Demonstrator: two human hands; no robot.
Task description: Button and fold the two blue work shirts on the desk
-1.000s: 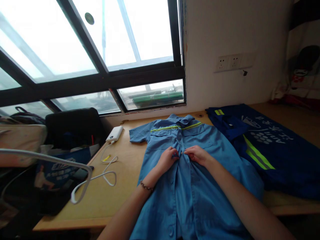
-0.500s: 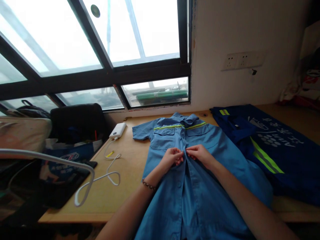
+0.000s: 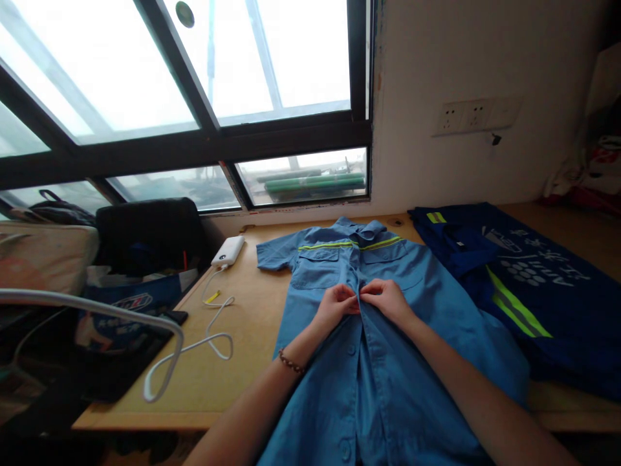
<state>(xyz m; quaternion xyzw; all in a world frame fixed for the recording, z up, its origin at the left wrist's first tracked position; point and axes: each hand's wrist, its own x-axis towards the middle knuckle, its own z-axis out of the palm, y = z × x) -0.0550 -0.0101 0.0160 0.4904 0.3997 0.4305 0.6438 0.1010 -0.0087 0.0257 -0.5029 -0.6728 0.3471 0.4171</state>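
Observation:
A blue short-sleeved work shirt [image 3: 320, 388] with a yellow-green stripe across the chest lies front up, its collar pointing at the window. Along its front opening, my left hand [image 3: 338, 304] pinches the placket edge that carries the buttons. My right hand [image 3: 385, 299] grips the facing edge just beside it, and the fingertips of both hands almost meet. Whatever button lies between the fingers is hidden. Lower down, a button [image 3: 350, 350] shows on the left edge, and the two edges lie apart there.
A dark blue garment [image 3: 543, 285] with a reflective strip lies to the right on the wooden table [image 3: 252, 362]. On the left are a white power bank [image 3: 228, 250] and its white cable [image 3: 213, 338]. Bags [image 3: 130, 310] stand beyond the table's left edge.
My left hand has shifted slightly right and up, bringing its fingertips closer to my right hand. The shirt's two edges have come nearer together between them.

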